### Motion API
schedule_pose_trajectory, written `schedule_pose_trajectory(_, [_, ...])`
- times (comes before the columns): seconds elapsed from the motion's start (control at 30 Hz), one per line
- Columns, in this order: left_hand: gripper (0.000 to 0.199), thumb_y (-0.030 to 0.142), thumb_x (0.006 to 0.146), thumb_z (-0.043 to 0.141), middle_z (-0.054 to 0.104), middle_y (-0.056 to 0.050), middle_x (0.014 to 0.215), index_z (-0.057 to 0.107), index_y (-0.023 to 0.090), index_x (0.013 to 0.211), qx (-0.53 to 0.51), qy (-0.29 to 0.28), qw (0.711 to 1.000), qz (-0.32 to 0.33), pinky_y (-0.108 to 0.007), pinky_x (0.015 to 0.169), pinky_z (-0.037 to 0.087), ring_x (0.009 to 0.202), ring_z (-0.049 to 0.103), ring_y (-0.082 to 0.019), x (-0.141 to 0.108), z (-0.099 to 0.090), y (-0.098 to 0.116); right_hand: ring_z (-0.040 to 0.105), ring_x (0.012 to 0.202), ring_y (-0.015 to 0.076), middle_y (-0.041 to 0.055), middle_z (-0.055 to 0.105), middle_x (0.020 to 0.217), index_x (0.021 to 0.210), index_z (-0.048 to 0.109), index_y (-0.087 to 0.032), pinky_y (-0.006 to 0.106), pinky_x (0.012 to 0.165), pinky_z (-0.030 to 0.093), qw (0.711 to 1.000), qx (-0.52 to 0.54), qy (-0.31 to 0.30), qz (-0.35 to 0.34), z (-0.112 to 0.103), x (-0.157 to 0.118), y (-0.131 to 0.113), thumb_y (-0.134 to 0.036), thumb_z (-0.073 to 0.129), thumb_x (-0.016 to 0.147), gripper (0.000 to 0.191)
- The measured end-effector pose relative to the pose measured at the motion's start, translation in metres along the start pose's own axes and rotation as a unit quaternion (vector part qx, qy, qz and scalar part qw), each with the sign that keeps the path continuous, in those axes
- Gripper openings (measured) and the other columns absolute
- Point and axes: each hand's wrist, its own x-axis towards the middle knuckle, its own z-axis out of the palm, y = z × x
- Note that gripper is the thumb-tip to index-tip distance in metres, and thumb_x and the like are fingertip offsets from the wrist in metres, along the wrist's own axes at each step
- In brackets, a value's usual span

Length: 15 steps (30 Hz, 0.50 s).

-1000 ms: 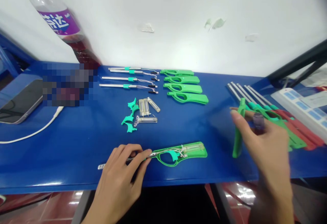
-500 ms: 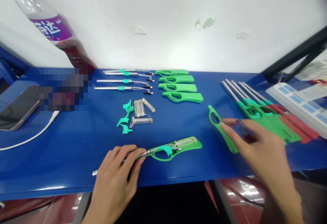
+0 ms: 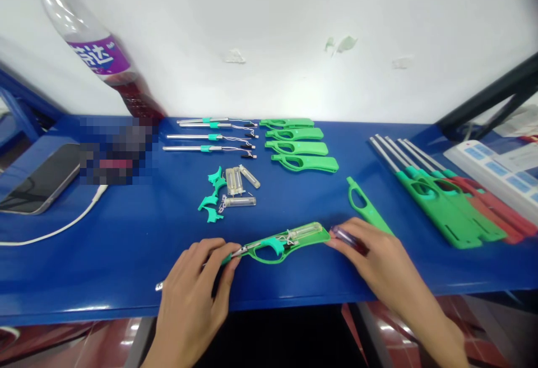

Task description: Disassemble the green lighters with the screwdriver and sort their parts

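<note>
An open green lighter shell lies near the table's front edge, holding a clear fuel tube, a teal trigger and thin wires. My left hand pinches the metal rod at the shell's left end; the rod's tip shows beyond the hand. My right hand is closed on a dark purple-handled tool, its fingertips at the shell's right end. Just behind the right hand rests a separate green shell half. Loose teal triggers and clear tubes sit behind the left hand.
Several metal rods with wires and green shell halves line the back. Green and red lighters lie at right beside a white power strip. A bottle and a phone are at left.
My right hand has let go of the separate green shell half and moved left to the open shell's right end, with the purple-handled tool still in it. My left hand has barely moved.
</note>
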Motion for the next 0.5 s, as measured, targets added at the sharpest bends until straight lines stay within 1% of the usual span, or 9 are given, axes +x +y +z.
schedule_pose_trajectory(0.1, [0.015, 0.018, 0.108, 0.057, 0.067, -0.006, 0.112, 0.064, 0.023, 0.121, -0.004, -0.012, 1.0, -0.01, -0.036, 0.082, 0.049, 0.098, 0.064, -0.021, 0.0, -0.001, 0.0, 0.077, 0.076, 0.0221, 0.0029, 0.078, 0.094, 0.089, 0.073, -0.027, 0.032, 0.066, 0.055, 1.0, -0.008, -0.011, -0.004, -0.006, -0.005, 0.009, -0.058, 0.055, 0.105, 0.039])
schedule_pose_trajectory(0.2, [0.015, 0.019, 0.109, 0.057, 0.066, -0.006, 0.111, 0.064, 0.023, 0.121, -0.006, -0.022, 1.0, -0.012, -0.036, 0.082, 0.048, 0.098, 0.064, -0.022, 0.0, -0.001, 0.001, 0.078, 0.078, 0.0235, 0.0019, 0.08, 0.093, 0.092, 0.074, -0.028, 0.033, 0.066, 0.055, 1.0, -0.014, 0.023, 0.005, -0.016, -0.007, 0.016, -0.065, 0.057, 0.102, 0.042])
schedule_pose_trajectory(0.27, [0.016, 0.018, 0.109, 0.057, 0.066, -0.006, 0.111, 0.064, 0.023, 0.122, -0.01, -0.019, 1.0, -0.01, -0.037, 0.082, 0.047, 0.097, 0.063, -0.022, 0.0, 0.0, 0.001, 0.078, 0.077, 0.0231, 0.0009, 0.08, 0.091, 0.093, 0.074, -0.028, 0.032, 0.068, 0.055, 0.999, -0.012, 0.049, 0.012, -0.022, -0.001, 0.012, -0.065, 0.062, 0.099, 0.04])
schedule_pose_trajectory(0.37, [0.017, 0.017, 0.109, 0.057, 0.065, -0.005, 0.111, 0.064, 0.023, 0.122, -0.015, -0.008, 1.0, -0.012, -0.037, 0.083, 0.046, 0.097, 0.062, -0.022, 0.001, 0.001, 0.002, 0.077, 0.077, 0.0209, -0.0012, 0.081, 0.09, 0.094, 0.073, -0.027, 0.03, 0.071, 0.054, 0.998, 0.01, 0.07, -0.005, -0.021, 0.019, -0.013, -0.062, 0.067, 0.098, 0.035])
schedule_pose_trajectory(0.43, [0.017, 0.017, 0.109, 0.056, 0.065, -0.005, 0.111, 0.064, 0.023, 0.122, -0.014, -0.002, 1.0, -0.01, -0.037, 0.084, 0.046, 0.097, 0.062, -0.022, 0.001, 0.003, 0.003, 0.078, 0.079, 0.0193, -0.0027, 0.082, 0.092, 0.095, 0.074, -0.027, 0.028, 0.073, 0.053, 0.998, 0.028, 0.051, -0.026, -0.015, 0.039, -0.038, -0.053, 0.067, 0.1, 0.027])
schedule_pose_trajectory(0.5, [0.017, 0.017, 0.109, 0.056, 0.065, -0.005, 0.11, 0.064, 0.024, 0.121, -0.012, 0.002, 1.0, -0.009, -0.038, 0.084, 0.046, 0.095, 0.062, -0.023, 0.001, 0.003, 0.003, 0.077, 0.081, 0.0179, -0.0037, 0.082, 0.093, 0.093, 0.075, -0.027, 0.026, 0.072, 0.051, 0.998, 0.027, 0.026, -0.04, -0.007, 0.06, -0.063, -0.042, 0.07, 0.101, 0.017])
